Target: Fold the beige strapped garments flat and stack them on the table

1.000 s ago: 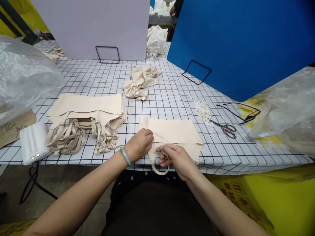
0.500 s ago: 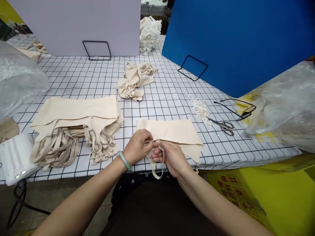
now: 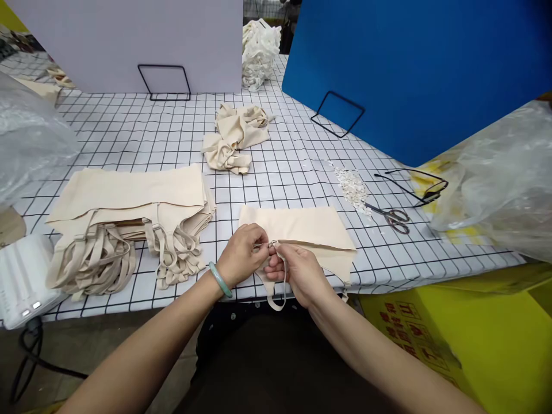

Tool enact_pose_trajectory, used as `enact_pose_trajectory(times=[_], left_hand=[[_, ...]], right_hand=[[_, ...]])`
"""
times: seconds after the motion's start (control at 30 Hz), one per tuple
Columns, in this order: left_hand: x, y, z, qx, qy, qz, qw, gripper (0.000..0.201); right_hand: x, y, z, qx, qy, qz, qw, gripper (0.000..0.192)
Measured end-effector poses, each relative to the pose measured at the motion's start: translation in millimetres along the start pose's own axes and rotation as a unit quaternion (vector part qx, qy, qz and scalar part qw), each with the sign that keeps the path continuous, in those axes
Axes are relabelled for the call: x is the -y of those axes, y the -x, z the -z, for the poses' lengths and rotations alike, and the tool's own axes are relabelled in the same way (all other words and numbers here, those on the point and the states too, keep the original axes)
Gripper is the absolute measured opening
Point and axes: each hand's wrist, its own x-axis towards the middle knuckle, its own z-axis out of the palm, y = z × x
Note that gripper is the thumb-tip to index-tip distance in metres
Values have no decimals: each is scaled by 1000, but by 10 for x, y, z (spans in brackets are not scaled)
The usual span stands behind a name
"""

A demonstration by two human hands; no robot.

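A cream strapped garment (image 3: 297, 221) lies flat at the table's front edge, under and between my hands. My left hand (image 3: 244, 253), with a pale green bangle (image 3: 219, 280) on its wrist, pinches the garment's thin strap. Just to the right, my right hand (image 3: 299, 270) grips the same strap (image 3: 277, 305), which loops down below the fingers. A small ring or slider seems to sit between the fingertips, too small to make out surely. To the left rests a stack of similar cream garments (image 3: 133, 187), their straps bunched toward the edge.
Scissors (image 3: 394, 218) lie beside white scraps (image 3: 351, 187), with black eyeglasses (image 3: 426, 195) farther right. Crumpled cream garments (image 3: 237, 138) sit mid-table. A lilac panel (image 3: 129, 40) and a blue panel (image 3: 397, 69) stand behind. A white power bank (image 3: 28, 282) with a cable is at left.
The view has shifted slightly, so the table things sit a little higher and farther left. Both hands keep their hold on the strap, with only small finger movement.
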Motion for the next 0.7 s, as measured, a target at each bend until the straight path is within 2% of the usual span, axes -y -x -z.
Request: enact_pose_trajectory(times=[0.4, 0.7], left_hand=[[13, 2, 12, 14, 7, 1, 1000, 13], [19, 14, -24, -7, 29, 23, 999, 13]], right_hand=[[17, -29, 18, 9, 11, -2, 1000, 13], [-44, -11, -29, 24, 21, 0, 999, 21]])
